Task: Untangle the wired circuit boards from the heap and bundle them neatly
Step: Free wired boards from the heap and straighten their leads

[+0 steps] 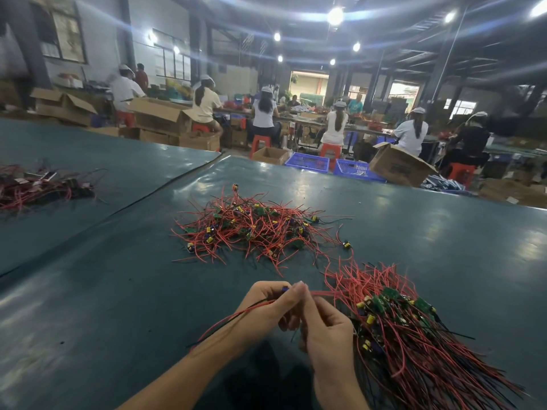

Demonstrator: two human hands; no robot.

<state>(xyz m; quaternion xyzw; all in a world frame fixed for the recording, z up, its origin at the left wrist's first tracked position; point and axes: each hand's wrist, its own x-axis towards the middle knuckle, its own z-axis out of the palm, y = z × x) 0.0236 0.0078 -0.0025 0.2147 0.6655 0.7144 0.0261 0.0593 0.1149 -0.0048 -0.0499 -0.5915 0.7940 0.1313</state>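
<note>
Your left hand (270,303) and right hand (327,329) meet just above the near edge of the table (118,291). The fingers (282,304) of your left hand are curled and pinch one wired circuit board (284,289) at its purple component. Its red and black leads (231,318) trail back across your left forearm. The fingers of your right hand are also curled. Their tips pinch the same board's red wire, directly against the left fingertips.

Just beside your right hand, on its right, lies the sorted bundle (414,329). Its green boards and yellow capacitors are grouped together, and its red and black wires fan out toward the near right corner.

Farther out, at the centre of the table, lies the tangled heap (254,229) of red-wired boards, apart from both hands. One red wire runs from the heap toward the bundle.

On the adjoining table section at far left lies a second pile (44,184) of red wires.

Beyond the table edge stand blue crates (307,162) and cardboard boxes (396,167). Behind them, seated workers (265,112) in white caps face away along a long bench.
</note>
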